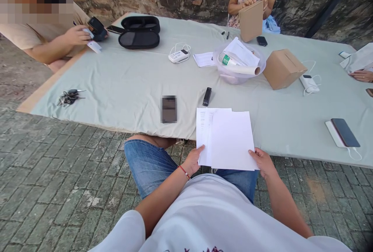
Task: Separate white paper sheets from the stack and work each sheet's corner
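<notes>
Between my two hands, over the table's near edge and my lap, are several overlapping sheets of white paper (231, 139). My left hand (194, 159) is closed on the left edge, thumb on top, where lines of print show. My right hand (264, 162) pinches the right edge of the top sheet, whose upward face looks blank. The fingers of both hands are partly hidden under the paper. Just beyond the sheets lies a black stapler-like object (207, 96). Left of it sits a dark blurred item (169, 109).
The cloth-covered table (122, 85) carries keys (70, 97), an open black case (140, 32), a white power bank (178, 56), a plastic basin (217, 59), a cardboard box (284, 69) and a phone (346, 132). Co-workers sit around it; one holds a cardboard piece (251, 21).
</notes>
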Demonstrator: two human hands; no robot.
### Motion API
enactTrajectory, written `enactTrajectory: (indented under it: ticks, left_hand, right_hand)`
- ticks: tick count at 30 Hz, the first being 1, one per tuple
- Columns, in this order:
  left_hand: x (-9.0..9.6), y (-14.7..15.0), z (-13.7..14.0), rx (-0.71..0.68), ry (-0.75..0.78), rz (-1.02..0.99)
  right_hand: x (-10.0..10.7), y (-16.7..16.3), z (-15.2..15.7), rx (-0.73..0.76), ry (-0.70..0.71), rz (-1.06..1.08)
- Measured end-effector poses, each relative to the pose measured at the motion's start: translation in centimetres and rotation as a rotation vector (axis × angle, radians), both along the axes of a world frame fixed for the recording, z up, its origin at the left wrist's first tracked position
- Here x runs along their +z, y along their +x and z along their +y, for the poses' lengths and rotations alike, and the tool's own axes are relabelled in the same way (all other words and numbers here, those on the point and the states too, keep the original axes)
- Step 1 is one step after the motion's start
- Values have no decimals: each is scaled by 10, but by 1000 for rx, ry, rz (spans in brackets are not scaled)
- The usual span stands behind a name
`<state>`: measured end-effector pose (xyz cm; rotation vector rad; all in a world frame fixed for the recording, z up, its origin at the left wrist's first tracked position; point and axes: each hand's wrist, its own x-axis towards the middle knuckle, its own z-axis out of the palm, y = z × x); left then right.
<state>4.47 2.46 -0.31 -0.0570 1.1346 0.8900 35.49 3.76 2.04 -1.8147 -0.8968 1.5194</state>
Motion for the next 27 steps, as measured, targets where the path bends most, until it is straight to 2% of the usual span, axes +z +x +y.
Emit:
enactTrajectory:
  ticks: [4, 9, 14, 18, 21, 24, 27]
  left_hand:
    - [2, -2, 0, 7, 22, -34]
    - [4, -4, -2, 1, 42, -110]
    - [9, -3, -4, -10, 42, 20]
    - [15, -1, -4, -22, 79, 13]
    - [16, -1, -4, -31, 147, 36]
    - [14, -1, -3, 7, 151, 64]
    - [12, -3, -2, 20, 119, 63]
  right_hand:
    - [4, 18, 11, -21, 42, -104]
    - [7, 28, 19, -16, 75, -87]
    - [12, 12, 22, 33, 46, 1]
    - [10, -6, 24, 118, 18, 49]
    - [6, -13, 25, 141, 41, -33]
    - [6, -12, 25, 143, 56, -127]
    - [19, -9, 26, 72, 13, 41]
